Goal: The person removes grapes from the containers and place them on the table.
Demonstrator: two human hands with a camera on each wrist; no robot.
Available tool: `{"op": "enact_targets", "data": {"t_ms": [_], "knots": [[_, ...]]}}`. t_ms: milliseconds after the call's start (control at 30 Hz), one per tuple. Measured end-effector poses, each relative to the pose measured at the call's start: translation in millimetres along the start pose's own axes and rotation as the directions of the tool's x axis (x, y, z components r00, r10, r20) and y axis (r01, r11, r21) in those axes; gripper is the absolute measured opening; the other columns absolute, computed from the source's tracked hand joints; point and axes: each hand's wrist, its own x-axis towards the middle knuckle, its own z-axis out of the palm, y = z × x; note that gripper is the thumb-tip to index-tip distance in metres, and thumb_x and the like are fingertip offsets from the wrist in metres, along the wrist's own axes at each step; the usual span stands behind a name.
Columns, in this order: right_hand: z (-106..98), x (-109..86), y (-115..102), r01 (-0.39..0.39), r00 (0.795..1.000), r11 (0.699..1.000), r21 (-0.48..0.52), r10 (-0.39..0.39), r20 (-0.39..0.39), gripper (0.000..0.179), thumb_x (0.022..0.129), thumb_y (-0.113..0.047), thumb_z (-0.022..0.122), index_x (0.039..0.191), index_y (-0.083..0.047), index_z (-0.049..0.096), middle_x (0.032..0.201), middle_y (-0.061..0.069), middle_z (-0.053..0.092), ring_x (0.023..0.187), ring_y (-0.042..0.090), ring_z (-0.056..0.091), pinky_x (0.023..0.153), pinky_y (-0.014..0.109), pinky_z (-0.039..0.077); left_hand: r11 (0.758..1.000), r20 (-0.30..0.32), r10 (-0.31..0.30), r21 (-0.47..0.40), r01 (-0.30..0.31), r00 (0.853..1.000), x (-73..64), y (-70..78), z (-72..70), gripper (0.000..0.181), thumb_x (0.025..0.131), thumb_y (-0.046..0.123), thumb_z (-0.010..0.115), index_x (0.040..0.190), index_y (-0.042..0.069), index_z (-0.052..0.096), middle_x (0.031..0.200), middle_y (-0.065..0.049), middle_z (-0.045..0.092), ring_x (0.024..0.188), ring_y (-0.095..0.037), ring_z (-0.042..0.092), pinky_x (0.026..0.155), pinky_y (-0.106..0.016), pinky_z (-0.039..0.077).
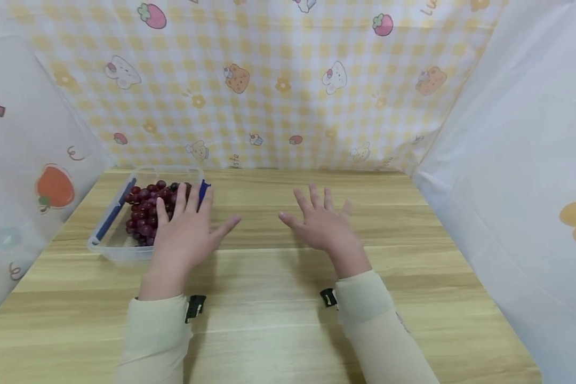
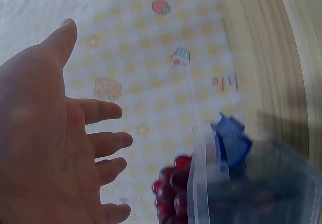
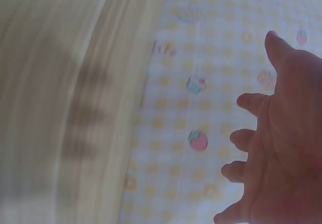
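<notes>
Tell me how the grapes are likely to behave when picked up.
The grapes are bunched together, so they would probably sag and flop rather than lift stiffly. Their skins look smooth and shiny, so they may be slippery. Being round, any that come loose would likely roll inside the box.

Smooth plastic container [image 1: 125, 254], glossy grapes [image 1: 145, 213].

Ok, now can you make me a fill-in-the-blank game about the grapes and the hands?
1. The grapes lie ____ the clear box.
2. The hand nearer the box is the person's ____ one.
3. The right hand, its fingers spread, is holding ____.
4. The checks on the back cloth are white and ____.

Missing words: inside; left; nothing; yellow.
</notes>
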Motion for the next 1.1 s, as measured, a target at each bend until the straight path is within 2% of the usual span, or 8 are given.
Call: {"op": "enact_targets", "data": {"t_ms": [200,400,533,667,800,867,933,1100], "knots": [[-4.1,15.2,-31.3,0.087,0.996,0.996,-0.013,-0.087,0.015,0.086,0.101,-0.084,0.025,0.173,-0.04,0.004,0.182,0.001,-0.013,0.168,0.036,-0.015,0.125,0.081,-0.01,1.0,-0.024,-0.029,-0.006,0.029,0.999,-3.9,-24.6,-4.4,0.113,0.095,0.091,0.021,0.173,0.011,0.002,0.178,-0.023,-0.013,0.164,-0.046,-0.019,0.121,-0.082,-0.015],[-9.7,32.8,-62.6,0.156,0.988,0.986,-0.059,-0.155,0.028,0.086,0.101,-0.084,0.026,0.172,-0.042,0.005,0.181,-0.004,-0.017,0.167,0.034,-0.016,0.126,0.081,-0.008,0.998,-0.029,-0.065,-0.011,0.065,0.997,-7.7,-59.9,-9.3,0.111,0.098,0.088,0.023,0.172,0.007,0.005,0.175,-0.029,-0.012,0.161,-0.052,-0.021,0.115,-0.087,-0.018],[-12.8,39.0,-87.6,0.205,0.978,0.973,-0.108,-0.2,0.052,0.086,0.1,-0.085,0.023,0.171,-0.045,-0.003,0.179,-0.007,-0.021,0.167,0.031,-0.02,0.126,0.078,-0.012,0.995,-0.02,-0.097,-0.015,0.096,0.995,-11.6,-82.7,-10.8,0.111,0.099,0.087,0.026,0.172,0.005,0.005,0.174,-0.034,-0.009,0.16,-0.056,-0.02,0.113,-0.089,-0.016],[-9.0,42.9,-112.1,0.263,0.965,0.95,-0.171,-0.254,0.071,0.086,0.098,-0.087,0.019,0.169,-0.048,-0.01,0.178,-0.007,-0.023,0.167,0.031,-0.016,0.127,0.075,-0.013,0.992,-0.007,-0.126,-0.014,0.126,0.992,-15.9,-103.3,-13.6,0.112,0.099,0.086,0.029,0.171,0.004,0.003,0.173,-0.037,-0.009,0.159,-0.059,-0.017,0.109,-0.093,-0.013],[-1.6,47.0,-137.2,0.311,0.95,0.925,-0.217,-0.296,0.101,0.086,0.098,-0.087,0.024,0.167,-0.05,-0.013,0.179,-0.008,-0.02,0.169,0.031,-0.006,0.13,0.074,-0.001,0.988,0.018,-0.154,-0.002,0.154,0.988,-21.2,-125.4,-16.7,0.118,0.097,0.087,0.036,0.171,0.003,-0.002,0.169,-0.042,-0.011,0.152,-0.069,-0.017,0.101,-0.099,-0.008],[2.5,50.1,-149.5,0.326,0.945,0.911,-0.253,-0.305,0.122,0.087,0.098,-0.087,0.024,0.167,-0.05,-0.014,0.18,-0.007,-0.016,0.17,0.029,0.001,0.132,0.072,0.005,0.986,0.05,-0.169,0.003,0.169,0.984,-23.4,-137.7,-17.1,0.123,0.096,0.087,0.039,0.169,0.0,-0.006,0.165,-0.047,-0.014,0.145,-0.077,-0.018,0.097,-0.101,-0.004],[6.3,53.9,-161.5,0.351,0.936,0.89,-0.29,-0.33,0.12,0.088,0.098,-0.087,0.023,0.168,-0.048,-0.011,0.182,-0.006,-0.007,0.17,0.026,0.012,0.133,0.067,0.017,0.983,0.089,-0.181,0.015,0.181,0.979,-25.1,-150.8,-16.6,0.128,0.095,0.088,0.041,0.167,-0.004,-0.011,0.162,-0.05,-0.014,0.14,-0.082,-0.014,0.094,-0.103,-0.001],[13.3,64.3,-186.7,0.405,0.914,0.852,-0.332,-0.393,0.106,0.089,0.098,-0.085,0.025,0.171,-0.042,0.0,0.182,-0.008,0.01,0.166,0.019,0.027,0.13,0.054,0.037,0.983,0.15,-0.184,0.029,0.181,0.972,-25.2,-181.7,-13.8,0.131,0.095,0.086,0.043,0.164,-0.006,-0.018,0.163,-0.05,-0.008,0.143,-0.08,0.002,0.093,-0.103,0.005]]}}
